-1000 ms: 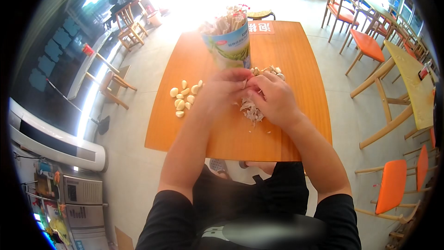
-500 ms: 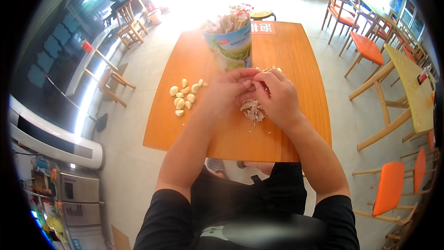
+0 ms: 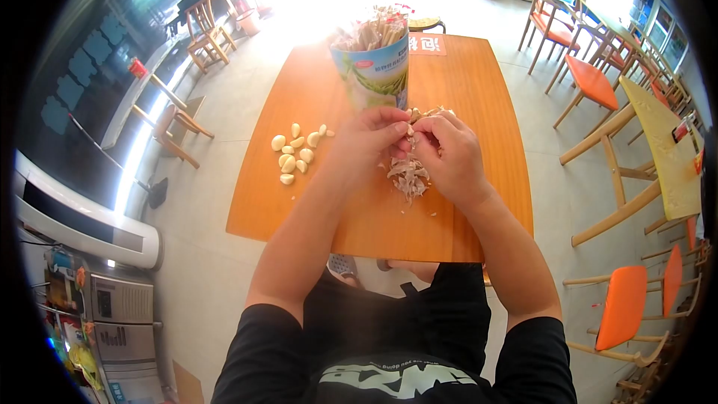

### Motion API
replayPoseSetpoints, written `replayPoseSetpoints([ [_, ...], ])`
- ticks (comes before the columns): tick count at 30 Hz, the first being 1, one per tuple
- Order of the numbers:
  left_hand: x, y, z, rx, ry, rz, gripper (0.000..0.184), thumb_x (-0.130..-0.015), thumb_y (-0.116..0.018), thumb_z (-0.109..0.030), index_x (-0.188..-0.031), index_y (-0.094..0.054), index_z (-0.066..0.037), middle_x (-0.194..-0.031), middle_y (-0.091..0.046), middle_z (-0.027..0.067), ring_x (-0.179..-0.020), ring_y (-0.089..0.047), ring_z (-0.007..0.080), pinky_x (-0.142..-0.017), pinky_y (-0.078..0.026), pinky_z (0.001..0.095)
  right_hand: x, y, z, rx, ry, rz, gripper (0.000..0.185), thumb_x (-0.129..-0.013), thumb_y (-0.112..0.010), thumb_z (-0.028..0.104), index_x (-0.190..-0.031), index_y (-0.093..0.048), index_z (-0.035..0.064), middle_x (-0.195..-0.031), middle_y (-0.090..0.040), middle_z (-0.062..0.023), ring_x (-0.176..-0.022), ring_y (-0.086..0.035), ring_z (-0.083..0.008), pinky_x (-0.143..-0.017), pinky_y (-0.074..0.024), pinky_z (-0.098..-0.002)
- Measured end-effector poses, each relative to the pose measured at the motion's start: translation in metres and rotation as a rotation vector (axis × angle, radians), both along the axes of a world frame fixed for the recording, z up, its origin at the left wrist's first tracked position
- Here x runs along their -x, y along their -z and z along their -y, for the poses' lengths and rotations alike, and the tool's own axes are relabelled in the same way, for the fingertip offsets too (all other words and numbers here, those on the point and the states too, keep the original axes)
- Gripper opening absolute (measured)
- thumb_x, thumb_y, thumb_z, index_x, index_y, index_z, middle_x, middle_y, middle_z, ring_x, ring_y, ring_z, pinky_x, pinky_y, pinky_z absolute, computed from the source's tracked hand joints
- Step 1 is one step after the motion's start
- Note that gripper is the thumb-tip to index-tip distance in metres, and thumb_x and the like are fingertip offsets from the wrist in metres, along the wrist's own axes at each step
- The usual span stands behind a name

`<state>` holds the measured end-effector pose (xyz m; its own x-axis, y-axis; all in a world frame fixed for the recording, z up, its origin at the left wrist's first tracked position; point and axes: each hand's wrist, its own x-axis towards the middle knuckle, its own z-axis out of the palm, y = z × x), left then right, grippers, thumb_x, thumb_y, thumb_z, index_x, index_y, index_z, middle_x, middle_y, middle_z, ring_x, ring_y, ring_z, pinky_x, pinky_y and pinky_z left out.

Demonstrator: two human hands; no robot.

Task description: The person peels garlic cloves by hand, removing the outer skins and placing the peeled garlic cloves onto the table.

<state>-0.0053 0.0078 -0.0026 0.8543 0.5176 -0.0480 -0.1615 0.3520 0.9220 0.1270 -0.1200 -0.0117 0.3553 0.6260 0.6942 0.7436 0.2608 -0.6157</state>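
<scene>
Over the middle of the wooden table (image 3: 389,232), my left hand (image 3: 378,135) and my right hand (image 3: 452,153) meet at the fingertips. A small garlic clove (image 3: 410,129) shows between them, pinched by my left thumb and fingers. My right fingers are closed against it; whether they hold a bit of skin is too small to tell. Below the fingertips lies a heap of papery garlic skins (image 3: 409,179). Several peeled cloves (image 3: 287,162) lie to the left of my left forearm. Unpeeled garlic (image 3: 446,111) is partly hidden behind my right hand.
A blue and green tub (image 3: 378,75) filled with paper-wrapped sticks stands behind my hands. A red and white label (image 3: 427,45) is at the table's far edge, with a stool (image 3: 425,22) beyond. Orange-seated chairs (image 3: 591,82) stand right; a wooden chair (image 3: 208,34) stands back left.
My fingertips have parted slightly, so the clove between them now shows. The view has shifted a little, and both hands remain over the skins.
</scene>
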Motion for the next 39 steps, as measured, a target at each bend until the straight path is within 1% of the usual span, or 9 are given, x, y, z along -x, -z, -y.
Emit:
replayPoseSetpoints([
  [5,-0.0009,0.0004,0.001,-0.009,-0.039,-0.024,0.016,-0.096,-0.065,-0.006,-0.111,-0.065,0.0,-0.096,-0.07,0.0088,-0.078,-0.071,0.0175,-0.072,-0.061,0.0278,-0.0003,0.0013,-0.0007,-0.002,-0.002,0.006,0.007,-0.083,-0.068,0.005,-0.09,-0.067,0.0033,-0.086,-0.066,-0.0126,-0.08,-0.064,-0.0327,-0.072,-0.0511,-0.0422],
  [7,-0.0012,-0.0023,0.0035,0.02,-0.055,-0.046,0.015,-0.096,-0.065,-0.005,-0.11,-0.065,0.001,-0.095,-0.071,0.0095,-0.077,-0.072,0.018,-0.071,-0.063,0.0276,-0.0007,0.0014,-0.0008,-0.013,0.017,0.065,0.007,-0.083,-0.067,0.005,-0.091,-0.067,0.0034,-0.085,-0.066,-0.0129,-0.08,-0.064,-0.0329,-0.071,-0.0511,-0.0428],
  [17,0.0004,-0.0053,0.0032,0.033,-0.038,-0.082,0.014,-0.095,-0.065,-0.004,-0.107,-0.066,0.001,-0.094,-0.072,0.0106,-0.077,-0.073,0.0176,-0.069,-0.063,0.027,0.0003,0.0018,0.0005,-0.023,0.012,0.116,0.007,-0.084,-0.066,0.004,-0.091,-0.065,0.0034,-0.086,-0.065,-0.0134,-0.081,-0.063,-0.0338,-0.072,-0.0506,-0.0441],
  [22,0.0005,-0.0067,0.005,0.036,-0.031,-0.107,0.012,-0.094,-0.066,-0.004,-0.105,-0.067,0.001,-0.096,-0.072,0.0105,-0.076,-0.073,0.0177,-0.069,-0.063,0.0269,0.0028,0.0004,0.0005,-0.023,0.042,0.172,0.008,-0.082,-0.066,0.003,-0.087,-0.06,0.0031,-0.085,-0.063,-0.0133,-0.082,-0.062,-0.0344,-0.072,-0.0499,-0.0447],
  [26,-0.0005,-0.0034,0.005,0.013,-0.023,-0.126,0.013,-0.094,-0.067,-0.004,-0.106,-0.067,0.001,-0.096,-0.072,0.0103,-0.076,-0.072,0.0174,-0.069,-0.063,0.0265,0.0023,0.0023,0.0005,-0.008,0.05,0.178,0.008,-0.081,-0.066,0.003,-0.086,-0.058,0.0036,-0.084,-0.061,-0.0129,-0.08,-0.061,-0.0344,-0.071,-0.0492,-0.045],
  [31,0.0004,-0.0044,0.0055,0.062,-0.012,-0.065,0.015,-0.093,-0.068,-0.004,-0.107,-0.067,0.002,-0.099,-0.071,0.0105,-0.082,-0.072,0.0173,-0.072,-0.062,0.0273,0.0008,0.0057,-0.0018,0.001,0.065,0.097,0.009,-0.081,-0.066,0.004,-0.083,-0.057,0.005,-0.083,-0.061,-0.0122,-0.077,-0.06,-0.0348,-0.069,-0.0487,-0.0452],
  [35,-0.0021,-0.0044,0.0087,0.051,-0.024,-0.043,0.015,-0.093,-0.068,-0.003,-0.107,-0.067,0.001,-0.1,-0.071,0.0107,-0.084,-0.071,0.0182,-0.073,-0.062,0.0286,0.0017,0.0026,-0.0019,-0.006,0.077,0.137,0.01,-0.082,-0.066,0.004,-0.083,-0.056,0.0054,-0.082,-0.061,-0.0125,-0.076,-0.06,-0.0349,-0.068,-0.0487,-0.0451],
  [38,-0.0013,-0.0043,0.0072,0.042,0.024,-0.022,0.014,-0.093,-0.067,-0.002,-0.107,-0.066,0.001,-0.1,-0.071,0.0111,-0.085,-0.071,0.0192,-0.074,-0.062,0.0297,-0.0004,0.0017,-0.002,-0.026,0.101,0.128,0.008,-0.083,-0.065,0.005,-0.083,-0.057,0.0055,-0.081,-0.061,-0.0127,-0.075,-0.06,-0.0348,-0.067,-0.0489,-0.0451],
  [39,0.0003,-0.0081,0.0093,0.042,0.038,-0.037,0.014,-0.093,-0.067,-0.001,-0.107,-0.066,0.001,-0.1,-0.071,0.0118,-0.084,-0.072,0.0195,-0.074,-0.062,0.0298,-0.0042,0.0012,-0.0019,-0.021,0.171,0.093,0.008,-0.083,-0.065,0.005,-0.083,-0.057,0.0053,-0.081,-0.061,-0.0127,-0.075,-0.06,-0.0346,-0.066,-0.049,-0.0452],
])
